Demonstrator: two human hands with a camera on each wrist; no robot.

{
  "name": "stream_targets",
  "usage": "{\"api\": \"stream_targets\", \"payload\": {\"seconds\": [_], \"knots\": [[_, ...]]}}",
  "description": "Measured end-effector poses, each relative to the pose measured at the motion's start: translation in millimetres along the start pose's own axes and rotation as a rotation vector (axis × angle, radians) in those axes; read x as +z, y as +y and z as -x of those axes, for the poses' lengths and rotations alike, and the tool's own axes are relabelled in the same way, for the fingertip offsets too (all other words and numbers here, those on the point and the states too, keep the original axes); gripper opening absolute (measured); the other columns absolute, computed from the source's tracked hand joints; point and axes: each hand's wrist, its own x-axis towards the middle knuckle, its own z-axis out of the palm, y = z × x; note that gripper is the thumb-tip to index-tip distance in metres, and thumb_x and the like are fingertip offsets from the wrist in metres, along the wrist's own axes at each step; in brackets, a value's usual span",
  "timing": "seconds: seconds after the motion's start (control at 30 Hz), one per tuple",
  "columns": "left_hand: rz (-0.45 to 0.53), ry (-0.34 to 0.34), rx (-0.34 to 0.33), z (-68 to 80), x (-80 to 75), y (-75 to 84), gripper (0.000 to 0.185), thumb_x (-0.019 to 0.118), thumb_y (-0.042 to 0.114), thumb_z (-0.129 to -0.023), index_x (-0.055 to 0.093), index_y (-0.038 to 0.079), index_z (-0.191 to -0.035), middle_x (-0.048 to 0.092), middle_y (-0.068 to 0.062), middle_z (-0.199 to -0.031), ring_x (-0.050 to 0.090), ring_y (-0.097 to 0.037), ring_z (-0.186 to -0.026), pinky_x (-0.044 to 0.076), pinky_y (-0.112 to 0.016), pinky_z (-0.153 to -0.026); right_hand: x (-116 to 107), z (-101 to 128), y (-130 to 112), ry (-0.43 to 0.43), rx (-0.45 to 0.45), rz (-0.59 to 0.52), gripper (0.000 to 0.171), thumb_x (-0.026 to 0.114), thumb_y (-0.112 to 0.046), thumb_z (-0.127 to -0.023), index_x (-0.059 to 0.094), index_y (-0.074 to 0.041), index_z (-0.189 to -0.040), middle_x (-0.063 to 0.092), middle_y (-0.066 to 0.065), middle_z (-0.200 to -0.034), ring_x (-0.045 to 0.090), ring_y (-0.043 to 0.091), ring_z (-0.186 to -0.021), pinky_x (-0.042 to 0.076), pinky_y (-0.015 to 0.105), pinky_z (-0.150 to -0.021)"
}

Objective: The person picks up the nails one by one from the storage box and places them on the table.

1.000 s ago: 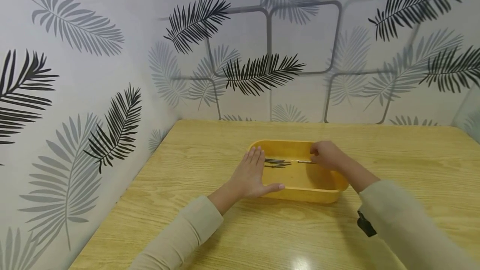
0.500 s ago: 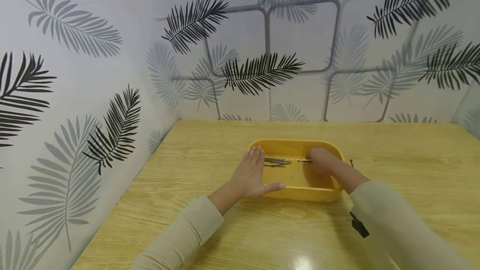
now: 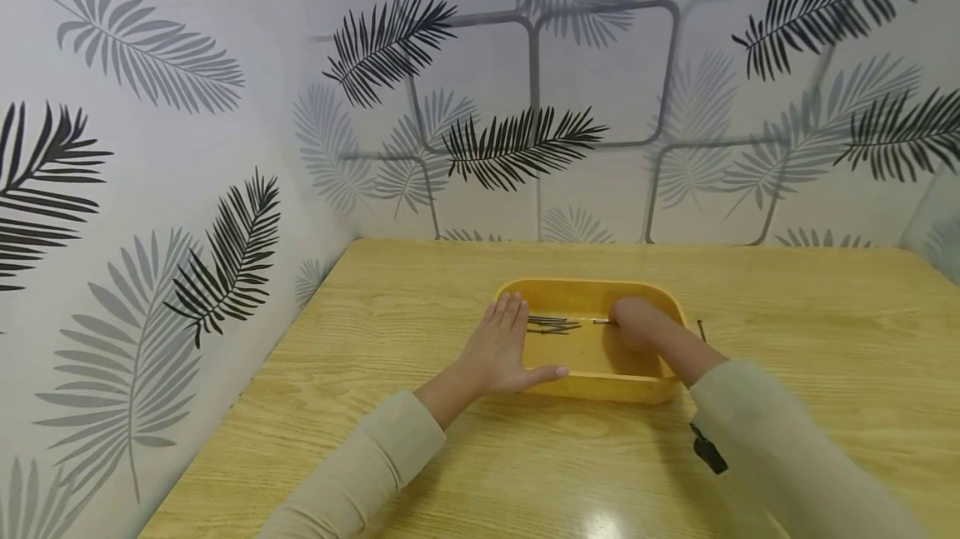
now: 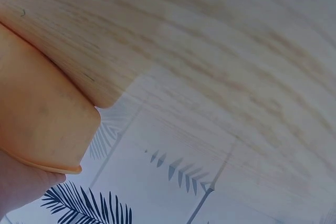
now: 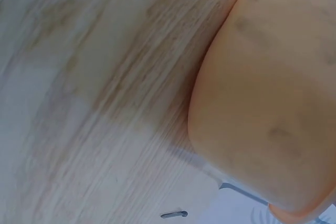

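A yellow plastic tray [image 3: 585,387] stands on the wooden table. My left hand [image 3: 495,351] rests on its left end, fingers straight over the rim and thumb along the near edge. Several thin dark nails [image 3: 551,325] lie on the tray floor beside the left fingers. Reaching down inside the right half is my right hand [image 3: 636,324], its fingertips hidden behind the back of the hand. A short silvery nail end [image 3: 602,321] shows right at its left side; I cannot tell whether the fingers grip it. In the right wrist view only the tray's outer wall [image 5: 262,108] shows, without the hand.
One single nail [image 3: 701,331] lies on the wooden table [image 3: 810,339] just right of the tray, and a nail [image 5: 174,214] also appears in the right wrist view. Behind the table is a wall [image 3: 487,214] with a leaf pattern.
My right hand has gone from the tray's right rim down and slightly left into it. The nail on the table has come into view from behind the forearm. The left hand stays put.
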Motion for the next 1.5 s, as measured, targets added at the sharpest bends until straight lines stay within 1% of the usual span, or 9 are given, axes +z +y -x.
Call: {"api": "stream_targets", "payload": {"seconds": [0.13, 0.3, 0.4, 0.63, 0.8, 0.97, 1.1, 1.27, 1.5], "knots": [[-0.002, 0.000, 0.002, -0.4, 0.2, -0.2, 0.101, 0.040, 0.072, -0.083, 0.015, -0.002, -0.147, 0.010, -0.017, -0.156, 0.007, -0.030, -0.145, 0.009, -0.041, -0.118, -2, 0, -3, -0.008, 0.048, -0.010, 0.030, 0.056, -0.001, -0.084, 0.048, -0.006, -0.055, 0.043, 0.001, -0.055, 0.036, 0.015, -0.054, 0.036, 0.029, -0.052], [-0.011, 0.003, 0.002, -1.4, 0.6, -0.3, 0.102, 0.039, 0.072, -0.083, 0.015, -0.003, -0.147, 0.010, -0.018, -0.155, 0.007, -0.031, -0.145, 0.010, -0.041, -0.118, -8, 2, -8, -0.052, 0.101, -0.016, 0.040, 0.057, -0.003, -0.085, 0.035, -0.012, -0.053, 0.029, -0.003, -0.053, 0.029, 0.013, -0.052, 0.027, 0.023, -0.050], [-0.014, 0.004, 0.002, -2.0, 1.5, -0.4, 0.102, 0.040, 0.072, -0.083, 0.015, -0.003, -0.147, 0.010, -0.018, -0.155, 0.007, -0.030, -0.145, 0.010, -0.041, -0.118, -11, 3, -10, -0.090, 0.128, -0.012, 0.039, 0.057, -0.004, -0.085, 0.037, -0.013, -0.053, 0.030, -0.004, -0.054, 0.030, 0.012, -0.052, 0.027, 0.022, -0.049], [0.010, -0.002, 0.001, -1.0, 2.5, -0.8, 0.102, 0.040, 0.072, -0.083, 0.013, -0.002, -0.147, 0.009, -0.017, -0.156, 0.006, -0.030, -0.145, 0.009, -0.041, -0.118, -10, 2, -10, -0.130, 0.130, 0.017, 0.025, 0.057, -0.006, -0.085, 0.052, -0.005, -0.060, 0.044, 0.001, -0.058, 0.037, 0.014, -0.055, 0.035, 0.026, -0.051], [0.009, -0.003, 0.006, -0.3, 2.3, -0.6, 0.102, 0.040, 0.072, -0.083, 0.013, -0.003, -0.147, 0.009, -0.017, -0.156, 0.006, -0.030, -0.145, 0.009, -0.041, -0.118, -10, 2, -13, -0.204, 0.154, 0.039, 0.031, 0.050, -0.008, -0.090, 0.047, -0.008, -0.060, 0.041, 0.002, -0.057, 0.037, 0.015, -0.053, 0.032, 0.025, -0.048], [0.006, 0.002, 0.009, -1.0, 2.6, -0.7, 0.102, 0.041, 0.071, -0.083, 0.013, -0.003, -0.147, 0.009, -0.018, -0.156, 0.007, -0.031, -0.145, 0.010, -0.041, -0.118, -12, 1, -16, -0.268, 0.189, 0.036, 0.024, 0.047, -0.005, -0.090, 0.048, -0.006, -0.067, 0.039, 0.003, -0.058, 0.037, 0.015, -0.053, 0.030, 0.024, -0.048], [0.004, 0.000, 0.006, -1.9, 3.1, -1.9, 0.102, 0.040, 0.072, -0.083, 0.013, -0.002, -0.147, 0.009, -0.017, -0.156, 0.006, -0.030, -0.145, 0.009, -0.041, -0.118, -10, 0, -13, -0.250, 0.199, 0.013, 0.019, 0.048, -0.002, -0.086, 0.046, -0.006, -0.067, 0.036, 0.001, -0.057, 0.033, 0.014, -0.052, 0.028, 0.023, -0.049], [0.007, -0.005, 0.005, -1.1, 2.0, -2.1, 0.102, 0.040, 0.072, -0.083, 0.013, -0.002, -0.147, 0.008, -0.017, -0.156, 0.006, -0.030, -0.145, 0.008, -0.041, -0.118, -9, 0, -10, -0.199, 0.191, -0.032, 0.020, 0.049, 0.000, -0.081, 0.042, -0.008, -0.064, 0.033, 0.000, -0.057, 0.031, 0.014, -0.052, 0.027, 0.023, -0.048], [0.009, 0.001, 0.004, -1.0, 1.8, -0.8, 0.102, 0.040, 0.072, -0.083, 0.014, -0.003, -0.147, 0.009, -0.017, -0.156, 0.006, -0.030, -0.145, 0.009, -0.041, -0.118, -10, -1, -1, -0.130, 0.190, -0.100, 0.034, 0.054, -0.003, -0.078, 0.036, -0.013, -0.050, 0.028, -0.005, -0.049, 0.027, 0.011, -0.047, 0.026, 0.020, -0.047]]}}
